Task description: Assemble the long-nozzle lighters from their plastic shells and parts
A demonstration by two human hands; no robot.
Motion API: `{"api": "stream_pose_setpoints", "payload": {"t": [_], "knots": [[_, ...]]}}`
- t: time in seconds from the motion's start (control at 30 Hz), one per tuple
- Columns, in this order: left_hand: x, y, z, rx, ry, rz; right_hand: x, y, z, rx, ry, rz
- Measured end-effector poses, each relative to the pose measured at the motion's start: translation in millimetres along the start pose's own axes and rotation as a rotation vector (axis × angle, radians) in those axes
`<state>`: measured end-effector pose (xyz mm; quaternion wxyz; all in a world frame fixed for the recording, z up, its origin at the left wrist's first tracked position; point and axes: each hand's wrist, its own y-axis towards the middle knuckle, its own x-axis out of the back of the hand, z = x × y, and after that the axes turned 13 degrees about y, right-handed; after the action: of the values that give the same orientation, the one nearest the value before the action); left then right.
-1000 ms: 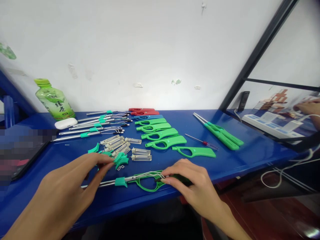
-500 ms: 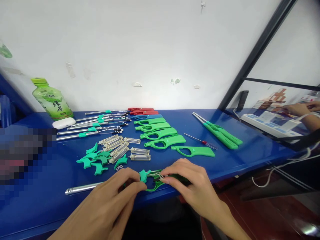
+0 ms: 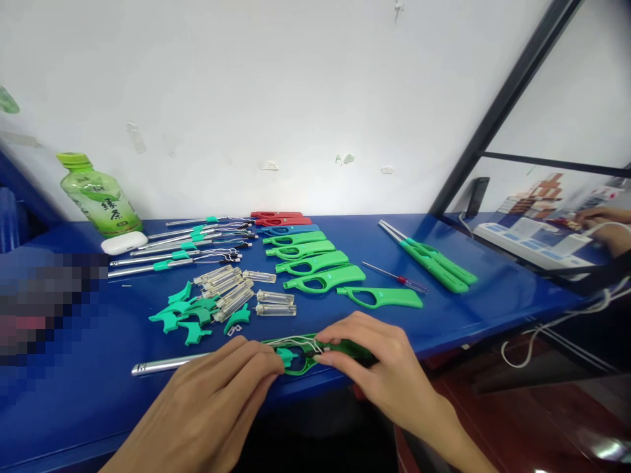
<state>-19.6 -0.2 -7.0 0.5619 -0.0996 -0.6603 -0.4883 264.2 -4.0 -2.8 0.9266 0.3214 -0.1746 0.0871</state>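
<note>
At the table's front edge lies an open green lighter shell [image 3: 298, 372], with a metal lighter tube [image 3: 165, 365] reaching out to its left. My left hand [image 3: 224, 387] is closed over the tube end of the shell, its fingertips on a teal trigger [image 3: 285, 357]. White wires [image 3: 296, 339] run along the shell towards my right hand [image 3: 377, 355]. The thumb and forefinger of that hand pinch a small black igniter [image 3: 312, 353] at the wire ends. My right hand's fingers hide the handle end of the shell in part.
Teal triggers [image 3: 194, 332], clear fuel tanks [image 3: 234, 299] and green shell halves [image 3: 325, 280] lie beyond my hands. Metal tubes with wires [image 3: 172, 264] are at left, near a green tea bottle [image 3: 101, 197]. A screwdriver [image 3: 401, 280] and assembled lighters [image 3: 434, 266] lie at right.
The teal trigger has gone lower, into the shell, under my left fingers. The wires now lie further left along the shell's far edge. My right hand keeps its pinch.
</note>
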Motion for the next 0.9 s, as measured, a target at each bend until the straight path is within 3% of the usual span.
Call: {"api": "stream_pose_setpoints", "payload": {"t": [0.13, 0.3, 0.63, 0.9], "knots": [[-1.6, 2.3, 2.8, -0.035, 0.131, -0.070, 0.7, 0.4, 0.8, -0.057, 0.013, 0.010], [1.1, 14.9, 3.4, -0.036, 0.127, -0.162, 1.1, 0.7, 1.6, -0.057, 0.016, 0.018], [11.0, 24.1, -5.5, -0.006, 0.259, -0.200, 1.4, 0.9, 2.2, -0.040, -0.001, 0.028], [1.1, 20.4, -6.8, 0.089, 0.110, -0.176, -1.1, 2.3, 2.1, -0.011, 0.001, 0.011]]}}
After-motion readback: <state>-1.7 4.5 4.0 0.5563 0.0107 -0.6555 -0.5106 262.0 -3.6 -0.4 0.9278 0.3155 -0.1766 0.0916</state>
